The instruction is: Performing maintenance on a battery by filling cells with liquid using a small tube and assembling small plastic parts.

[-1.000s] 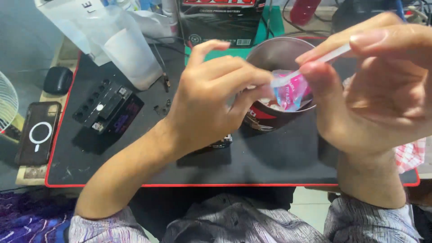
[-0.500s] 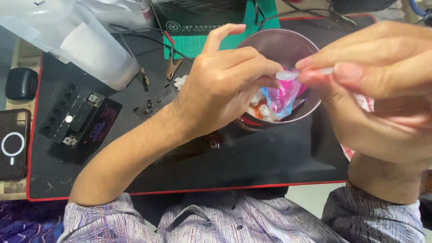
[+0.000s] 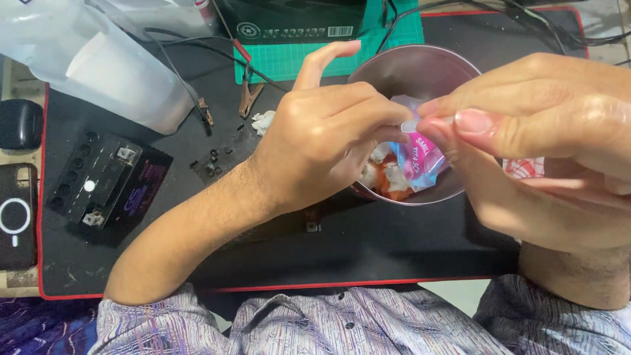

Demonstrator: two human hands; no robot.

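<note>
My left hand (image 3: 325, 135) and my right hand (image 3: 552, 148) meet above a round metal bowl (image 3: 420, 66). Both pinch the top edge of a small clear and pink plastic packet (image 3: 420, 158), thumb and fingers closed on it. The packet hangs over the bowl's inside. White and orange scraps (image 3: 388, 181) lie at the bottom of the bowl. My left index finger points up and away.
A small black battery (image 3: 105, 181) lies at the left on the black mat (image 3: 368, 250). A clear plastic jug (image 3: 98, 62) lies at the top left, a green cutting mat (image 3: 289, 56) and clip leads (image 3: 246, 98) behind. A phone (image 3: 16, 217) rests at the far left.
Both hands have drawn closer together over the bowl, and the packet sits lower and nearer its rim. The view has shifted slightly towards the table's left side.
</note>
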